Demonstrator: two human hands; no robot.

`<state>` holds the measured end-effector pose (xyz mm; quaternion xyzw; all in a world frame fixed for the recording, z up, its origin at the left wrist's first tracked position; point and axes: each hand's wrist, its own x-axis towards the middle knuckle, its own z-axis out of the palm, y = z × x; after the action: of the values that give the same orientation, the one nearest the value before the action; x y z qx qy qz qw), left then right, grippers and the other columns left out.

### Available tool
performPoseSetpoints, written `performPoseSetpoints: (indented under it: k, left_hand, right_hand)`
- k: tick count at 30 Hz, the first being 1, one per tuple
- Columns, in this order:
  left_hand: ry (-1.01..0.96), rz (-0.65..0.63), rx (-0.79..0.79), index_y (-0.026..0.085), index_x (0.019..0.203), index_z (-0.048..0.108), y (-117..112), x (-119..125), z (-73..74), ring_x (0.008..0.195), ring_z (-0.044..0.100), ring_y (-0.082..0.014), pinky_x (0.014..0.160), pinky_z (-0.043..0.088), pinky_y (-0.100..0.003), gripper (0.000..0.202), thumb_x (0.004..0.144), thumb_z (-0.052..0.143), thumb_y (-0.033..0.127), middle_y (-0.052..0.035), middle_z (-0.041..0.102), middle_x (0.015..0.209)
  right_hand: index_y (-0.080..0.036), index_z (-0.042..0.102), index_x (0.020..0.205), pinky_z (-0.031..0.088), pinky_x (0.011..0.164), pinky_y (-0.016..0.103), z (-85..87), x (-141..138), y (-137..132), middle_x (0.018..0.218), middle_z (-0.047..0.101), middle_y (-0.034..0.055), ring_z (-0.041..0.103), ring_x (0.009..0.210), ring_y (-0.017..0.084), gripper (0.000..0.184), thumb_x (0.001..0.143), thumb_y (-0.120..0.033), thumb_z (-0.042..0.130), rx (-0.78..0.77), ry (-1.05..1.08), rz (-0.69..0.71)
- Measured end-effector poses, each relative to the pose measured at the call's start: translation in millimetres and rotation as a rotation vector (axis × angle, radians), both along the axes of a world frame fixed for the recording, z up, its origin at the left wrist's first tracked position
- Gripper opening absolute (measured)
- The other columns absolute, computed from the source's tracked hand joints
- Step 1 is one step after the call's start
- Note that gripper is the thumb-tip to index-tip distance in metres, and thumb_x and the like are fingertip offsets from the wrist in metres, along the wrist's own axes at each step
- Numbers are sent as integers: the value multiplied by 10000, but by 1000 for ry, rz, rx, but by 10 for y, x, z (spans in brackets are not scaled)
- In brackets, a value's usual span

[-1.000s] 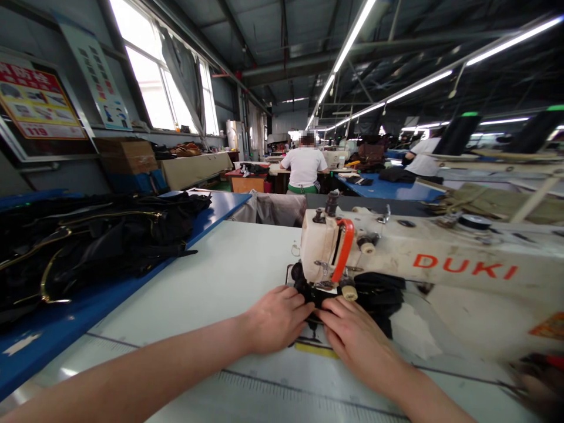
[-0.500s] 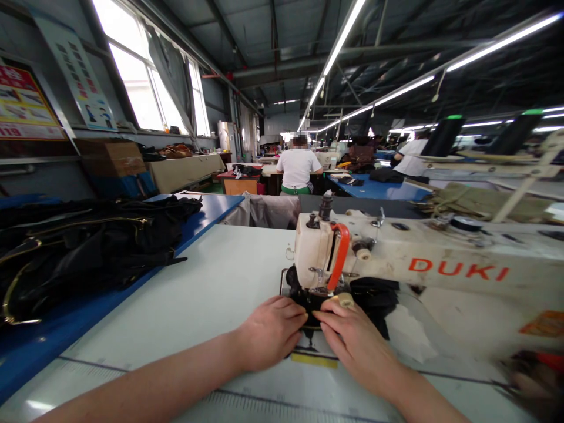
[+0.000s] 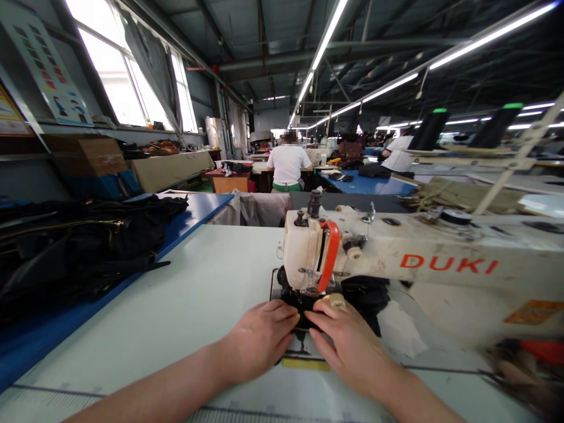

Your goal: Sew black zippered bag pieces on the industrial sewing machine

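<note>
A white sewing machine (image 3: 304,252) with an orange lever stands before me, its needle area over a small piece of black fabric (image 3: 306,322). My left hand (image 3: 261,336) holds the near left part of this fabric, fingers bent and close together. From the right, my right hand (image 3: 350,341) grips the same piece, thumb and fingertips close to the left hand's. More black fabric (image 3: 363,298) lies bunched under the machine arm. The fingertips partly cover the cloth, and the needle itself is hidden behind the machine head.
On the left, a blue table (image 3: 207,212) carries a pile of black garments with gold zips (image 3: 83,247). White paper (image 3: 403,329) lies under the machine arm. Thread cones (image 3: 429,130) stand at the right. A person in a white shirt (image 3: 288,164) sits farther ahead.
The whole view has shifted slightly, so everything sits a little further left. Both hands keep nearly the same place on the black fabric at the machine.
</note>
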<state>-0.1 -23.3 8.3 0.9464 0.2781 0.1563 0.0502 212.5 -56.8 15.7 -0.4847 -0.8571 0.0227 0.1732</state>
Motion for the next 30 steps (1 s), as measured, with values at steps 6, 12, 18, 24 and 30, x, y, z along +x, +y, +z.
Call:
performPoseSetpoints:
  k: [6, 12, 18, 24, 30]
  left_hand:
    - [-5, -8, 19, 145, 1218, 543, 7, -4, -17, 1119, 515, -223, 1010, 444, -351, 318, 913, 470, 198, -65, 594, 1211]
    - [-32, -2, -3, 155, 1237, 532, 18, 2, -18, 1118, 520, -217, 1002, 454, -350, 328, 920, 461, 195, -63, 596, 1206]
    - [-31, 0, -11, 155, 1248, 530, 10, -4, -29, 1136, 513, -219, 1017, 445, -354, 338, 920, 466, 204, -65, 596, 1213]
    - [-42, -14, -6, 157, 1264, 523, 22, -4, -27, 1155, 505, -220, 1025, 441, -360, 352, 921, 460, 205, -68, 586, 1240]
    - [-56, -11, 6, 170, 1262, 527, 32, -8, -34, 1156, 511, -208, 1021, 445, -353, 351, 921, 458, 209, -68, 592, 1229]
  right_hand:
    - [-191, 635, 1109, 380, 947, 454, -8, -10, 4, 1073, 608, 79, 512, 1030, 263, 276, 928, -259, 439, 14, -13, -8]
    - [-190, 634, 1108, 389, 933, 452, -4, -20, -3, 1026, 614, 75, 515, 1007, 259, 282, 934, -257, 422, 13, -21, -17]
    - [-192, 636, 1107, 387, 937, 452, -8, -23, 8, 1036, 618, 80, 510, 1027, 266, 287, 936, -261, 416, 10, -36, -37]
    - [-198, 637, 1094, 382, 936, 448, -13, -23, 6, 1012, 621, 80, 513, 1025, 266, 283, 939, -262, 408, 14, -46, -39]
    - [-198, 635, 1086, 404, 889, 443, -5, -32, 5, 1015, 613, 80, 529, 982, 257, 272, 936, -249, 414, 28, -38, -29]
